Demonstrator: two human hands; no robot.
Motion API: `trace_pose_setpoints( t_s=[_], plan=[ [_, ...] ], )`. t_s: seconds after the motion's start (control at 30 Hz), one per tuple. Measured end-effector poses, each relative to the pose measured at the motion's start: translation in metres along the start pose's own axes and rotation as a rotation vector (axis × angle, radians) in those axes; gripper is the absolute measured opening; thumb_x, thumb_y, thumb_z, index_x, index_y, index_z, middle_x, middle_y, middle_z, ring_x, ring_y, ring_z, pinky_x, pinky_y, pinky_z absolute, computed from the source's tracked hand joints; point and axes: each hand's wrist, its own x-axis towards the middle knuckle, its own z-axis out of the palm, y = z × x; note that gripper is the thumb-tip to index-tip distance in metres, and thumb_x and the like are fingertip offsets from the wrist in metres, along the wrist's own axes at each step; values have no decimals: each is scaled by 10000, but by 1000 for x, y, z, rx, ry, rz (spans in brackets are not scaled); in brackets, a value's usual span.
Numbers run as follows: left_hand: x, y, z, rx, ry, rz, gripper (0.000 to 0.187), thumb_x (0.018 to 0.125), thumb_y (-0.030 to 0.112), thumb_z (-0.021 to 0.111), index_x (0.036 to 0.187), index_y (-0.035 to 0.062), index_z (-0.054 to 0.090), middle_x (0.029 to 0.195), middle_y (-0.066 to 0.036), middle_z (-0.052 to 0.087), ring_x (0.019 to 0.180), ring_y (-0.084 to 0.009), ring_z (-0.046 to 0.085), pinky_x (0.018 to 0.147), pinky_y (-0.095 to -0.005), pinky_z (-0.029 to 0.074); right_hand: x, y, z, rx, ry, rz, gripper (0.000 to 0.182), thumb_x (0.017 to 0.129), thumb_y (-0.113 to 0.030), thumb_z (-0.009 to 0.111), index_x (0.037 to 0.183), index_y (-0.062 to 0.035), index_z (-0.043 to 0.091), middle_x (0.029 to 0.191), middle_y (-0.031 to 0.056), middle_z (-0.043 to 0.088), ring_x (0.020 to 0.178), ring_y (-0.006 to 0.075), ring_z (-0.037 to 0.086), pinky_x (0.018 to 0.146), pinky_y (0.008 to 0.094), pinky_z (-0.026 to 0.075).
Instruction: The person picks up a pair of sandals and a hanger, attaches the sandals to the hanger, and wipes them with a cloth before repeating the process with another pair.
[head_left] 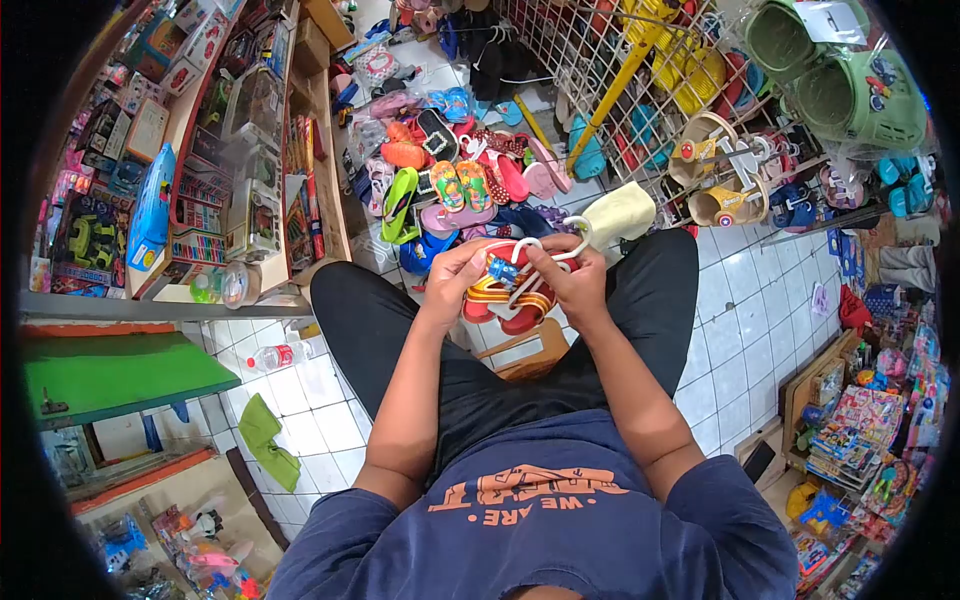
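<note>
Between my knees I hold a pair of small red and yellow sandals [508,297] with a blue figure on the strap. My left hand [457,282] is closed around the left side of the pair, thumb on top. My right hand [575,278] pinches a white plastic hanger [527,246] that hooks through the sandals. Another white hook [580,228] stands just above my right fingers, close to a pale yellow cloth-like piece [620,214]. Parts of the soles are hidden behind my fingers.
A pile of children's sandals [460,185] lies on the tiled floor ahead. A wire rack [640,90] with hanging footwear, including green clogs [835,95], rises at right. Toy shelves [200,150] stand left. A bottle [275,356] and green cloth [266,440] lie on the floor.
</note>
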Motion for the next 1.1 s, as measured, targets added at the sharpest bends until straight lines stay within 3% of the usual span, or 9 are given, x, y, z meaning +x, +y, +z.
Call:
trace_pose_setpoints(
  t_s=[0.23,0.33,0.5,0.73,0.9,0.97,1.0,1.03,1.1],
  plan=[
    [1,-3,2,147,7,65,389,994,268,503,1186,-53,612,1085,-111,653,960,-153,623,864,-281,491,2,-9,-2,16,-35,96,170,804,-123,787,843,-8,667,805,54,686,693,85,637,615,230,514],
    [2,1,7,94,19,-79,354,1010,241,493,1196,-35,611,1039,-78,670,905,-108,622,802,-258,509,1,-6,0,9,79,-32,163,807,-121,783,855,-7,677,837,60,689,724,94,642,649,231,518],
    [4,-4,12,175,56,-76,342,1001,246,527,1196,-21,617,1008,-65,672,905,-101,619,803,-262,513,5,9,-12,-1,48,22,183,795,-110,791,898,8,697,883,67,676,769,116,645,692,243,517],
    [-1,-16,3,128,145,-192,346,1006,258,515,1171,-26,623,990,-50,674,864,-85,619,764,-243,504,15,12,-20,-148,-144,-30,209,775,-115,807,870,40,703,896,77,673,791,132,644,721,256,510],
    [-5,-13,6,47,160,-286,344,1008,251,517,1165,-36,623,1034,-59,665,925,-89,606,805,-244,493,16,-1,-24,-195,-308,162,215,782,-120,802,873,36,687,856,68,677,771,110,638,698,253,508],
    [-3,-17,8,274,90,-74,382,979,209,562,1276,-28,534,1137,-102,625,995,-117,599,847,-256,493,16,12,-23,-212,-221,61,201,786,-116,798,858,32,681,836,67,681,750,107,641,681,252,511],
    [-3,-8,16,182,45,-88,484,906,155,649,1320,5,449,1214,-133,578,1067,-171,592,898,-289,485,16,15,-21,-228,-133,-41,189,789,-112,794,843,27,676,816,65,685,729,104,643,663,251,515],
    [-2,-10,15,184,47,-89,484,906,155,649,1320,5,449,1214,-133,578,1067,-171,592,898,-289,485,14,15,-20,-226,-134,-40,189,789,-112,794,843,27,676,816,65,685,729,104,643,663,251,515],
    [5,-13,13,501,-36,169,588,854,42,671,1341,38,342,1234,-136,542,1079,-165,572,912,-294,488,13,12,-19,-86,-35,91,170,798,-105,783,833,19,672,790,68,686,701,104,642,644,248,516]
  ],
)
